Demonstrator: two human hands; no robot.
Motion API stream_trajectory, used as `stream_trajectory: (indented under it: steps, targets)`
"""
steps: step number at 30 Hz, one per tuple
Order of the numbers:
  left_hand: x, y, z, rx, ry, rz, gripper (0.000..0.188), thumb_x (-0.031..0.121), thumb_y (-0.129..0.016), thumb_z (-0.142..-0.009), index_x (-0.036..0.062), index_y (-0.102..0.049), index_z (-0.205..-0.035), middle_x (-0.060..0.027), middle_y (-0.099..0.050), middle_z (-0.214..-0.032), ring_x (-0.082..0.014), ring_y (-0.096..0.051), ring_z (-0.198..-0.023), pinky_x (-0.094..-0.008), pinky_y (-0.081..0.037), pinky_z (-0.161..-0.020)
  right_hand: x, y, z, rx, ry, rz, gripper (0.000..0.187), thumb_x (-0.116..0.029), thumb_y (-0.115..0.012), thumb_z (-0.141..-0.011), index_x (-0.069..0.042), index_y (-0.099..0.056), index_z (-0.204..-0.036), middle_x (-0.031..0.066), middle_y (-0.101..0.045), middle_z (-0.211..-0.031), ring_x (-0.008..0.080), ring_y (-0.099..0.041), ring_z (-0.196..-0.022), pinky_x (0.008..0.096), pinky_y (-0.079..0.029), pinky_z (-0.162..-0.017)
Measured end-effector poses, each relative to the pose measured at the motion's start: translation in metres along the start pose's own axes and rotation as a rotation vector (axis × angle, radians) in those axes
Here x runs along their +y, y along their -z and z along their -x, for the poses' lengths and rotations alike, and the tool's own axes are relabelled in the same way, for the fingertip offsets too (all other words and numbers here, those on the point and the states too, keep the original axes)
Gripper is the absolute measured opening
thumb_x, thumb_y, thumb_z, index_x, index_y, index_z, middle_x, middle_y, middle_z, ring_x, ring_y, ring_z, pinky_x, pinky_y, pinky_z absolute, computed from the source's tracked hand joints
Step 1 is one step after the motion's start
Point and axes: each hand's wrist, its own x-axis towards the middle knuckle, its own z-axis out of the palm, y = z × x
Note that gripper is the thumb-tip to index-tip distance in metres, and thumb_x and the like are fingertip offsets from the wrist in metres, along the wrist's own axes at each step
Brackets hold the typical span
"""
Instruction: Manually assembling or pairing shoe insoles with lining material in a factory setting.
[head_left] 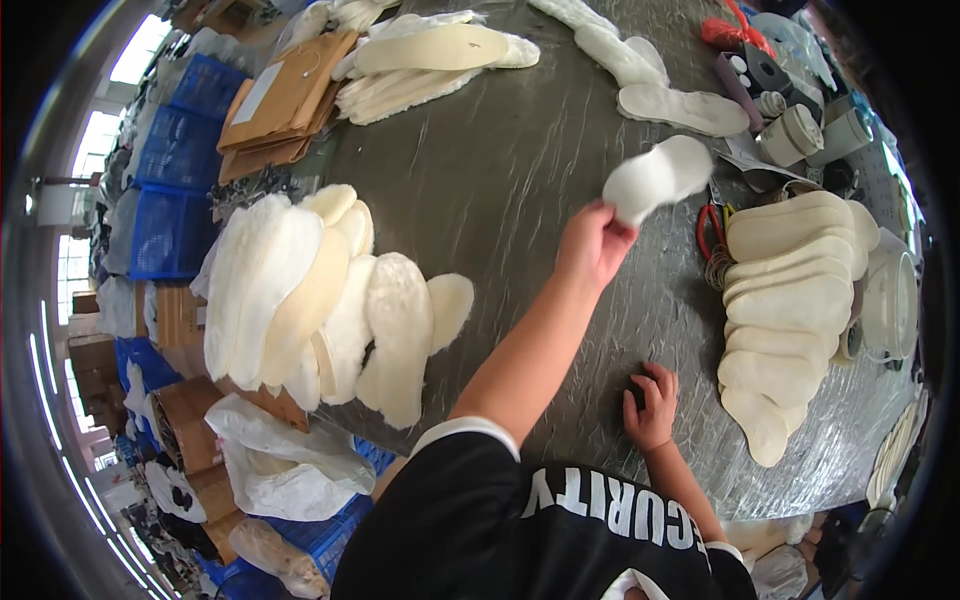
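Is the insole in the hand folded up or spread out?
Spread out: the insole shows its long shape reaching from the left hand, its far rounded end free.

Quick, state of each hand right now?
Left hand: closed, gripping one end of a white insole.
Right hand: open, loosely curled, with nothing visible in it.

Workshop, small factory type; looks like insole production. Evidence: batches of pale insoles [790,290] piled left and right on a big dark tabletop [490,170], some fleecy. Blue crates [168,235] stacked along the left side, brown boxes [187,420] and a white plastic bag [290,465] among them. Strip lights [37,362] and bright windows [143,50] at far left, industrial-hall style.
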Motion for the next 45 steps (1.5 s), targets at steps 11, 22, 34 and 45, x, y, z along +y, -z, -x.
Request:
stream_trajectory:
  steps: [11,22,34,45]
  targets:
    - [0.039,0.129,0.211,0.279,-0.100,-1.350,0.016,0.006,-0.056,-0.092,-0.0005,-0.054,-0.107,-0.0102,-0.060,-0.092,-0.0171,-0.063,-0.078,-0.0281,-0.054,-0.065,0.012,-0.005,-0.006,0.179,-0.225,-0.340,0.027,-0.005,-0.067,-0.078,-0.001,-0.059,-0.103,0.0155,-0.060,-0.102,0.0288,-0.061,-0.091,0.0359,-0.049,-0.080]
    - [-0.033,0.085,0.151,0.122,-0.228,-1.281,0.027,0.000,-0.060,-0.081,-0.0014,-0.054,-0.107,-0.0066,-0.062,-0.083,-0.0116,-0.058,-0.064,-0.0245,-0.046,-0.057,0.012,-0.023,-0.056,0.162,-0.753,-0.788,0.039,-0.018,-0.062,-0.088,0.001,-0.053,-0.121,0.0112,-0.062,-0.104,0.0194,-0.062,-0.090,0.0321,-0.049,-0.078]
    - [0.072,0.124,0.278,0.004,0.292,-1.790,0.022,0.003,-0.055,-0.084,0.0001,-0.062,-0.105,-0.0080,-0.064,-0.085,-0.0172,-0.060,-0.071,-0.0309,-0.049,-0.068,0.033,0.017,-0.062,-0.424,-0.523,-0.554,0.044,-0.010,-0.066,-0.078,-0.003,-0.055,-0.120,0.0110,-0.063,-0.103,0.0187,-0.061,-0.090,0.0311,-0.049,-0.078]
    - [0.176,0.170,0.289,0.774,-0.474,-1.832,0.051,0.004,-0.053,-0.080,-0.0011,-0.044,-0.129,-0.0235,-0.057,-0.117,-0.0311,-0.057,-0.108,-0.0387,-0.043,-0.095,0.017,0.034,0.045,-0.230,-0.587,-0.590,0.041,0.001,-0.061,-0.082,-0.004,-0.060,-0.122,0.0061,-0.066,-0.101,0.0127,-0.061,-0.089,0.0271,-0.048,-0.082]
